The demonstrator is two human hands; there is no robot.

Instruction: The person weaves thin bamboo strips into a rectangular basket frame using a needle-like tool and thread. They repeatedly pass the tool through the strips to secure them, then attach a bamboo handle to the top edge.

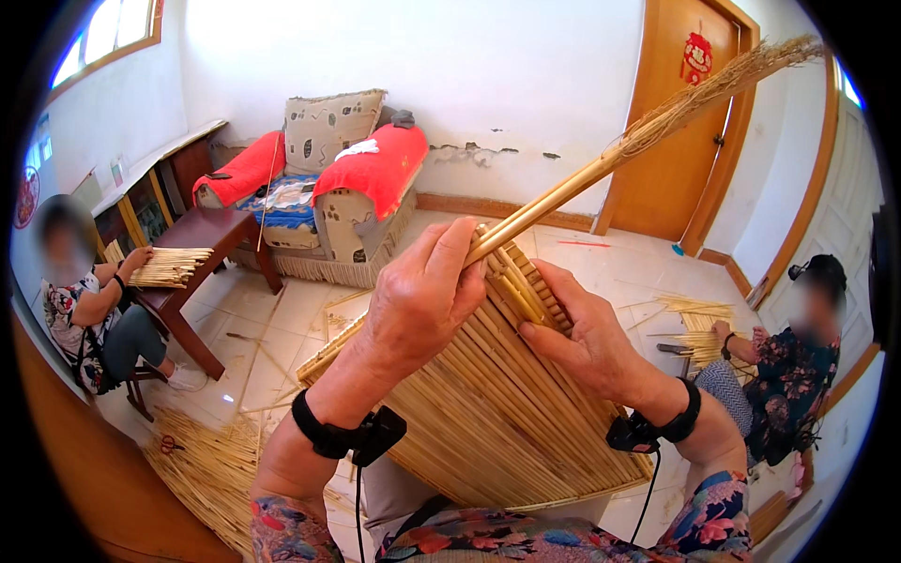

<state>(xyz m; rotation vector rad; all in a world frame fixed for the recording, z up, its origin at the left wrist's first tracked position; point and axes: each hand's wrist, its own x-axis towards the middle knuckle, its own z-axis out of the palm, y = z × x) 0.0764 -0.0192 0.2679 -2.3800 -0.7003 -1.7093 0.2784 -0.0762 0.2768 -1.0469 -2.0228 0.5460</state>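
Hand, left (422, 296): fingers curled and closed around a long straw stalk (601, 169), whose brushy head points up toward the orange door (671, 141); grip sits at the top edge of the woven straw mat (488, 403).
Hand, right (591, 342): fingers together, pressed flat on the mat's upper right edge, pinning the bound stalks.
Woven straw mat: tilted across the lap, centre of view, between both hands.
Loose straw pile (206, 469): on the floor, lower left.
Seated person (84, 319), far left, holds a straw bundle on a dark table (202, 253); armchair (328, 178) behind; another seated person (788, 375), far right.
Risk, as judged: the stalk could snap or slip out of row if levered too hard, since its long free end gives heavy leverage; a slackened right-hand press could loosen the edge weave.
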